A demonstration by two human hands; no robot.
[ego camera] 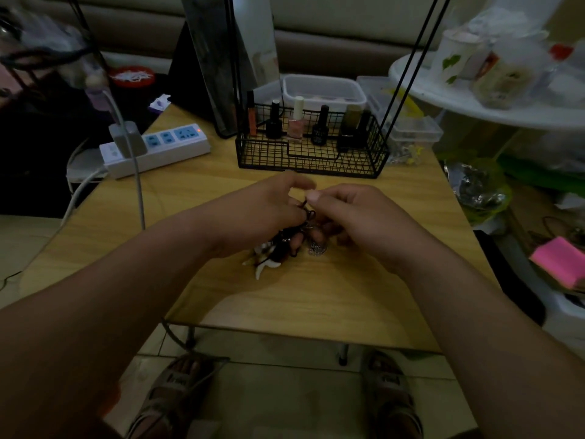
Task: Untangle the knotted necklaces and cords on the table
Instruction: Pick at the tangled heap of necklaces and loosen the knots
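On the left edge of the wooden table (316, 299) lies a white power strip (164, 147) with a gray charger (126, 139) plugged in; any words on it are too small to read. The left hand (269, 213) curls its fingers round the tangle of dark cords (285, 245), which sits in the middle of the table under both hands. White tooth-shaped bits (264, 269) and a silver charm (316, 248) stick out below, but the knot itself is mostly hidden. The fingertips are blurry. Behind the hands, close by, is a black wire basket (313, 160) of nail polish bottles (296, 125); their labels cannot be read. The right hand (354, 220) pinches a cord loop at the top of the tangle. Bare wood lies open between the hands and the near edge. On the floor, the sandals (175, 380) have white letters too fuzzy to read. Far right, a pink block (560, 261) is cut off.
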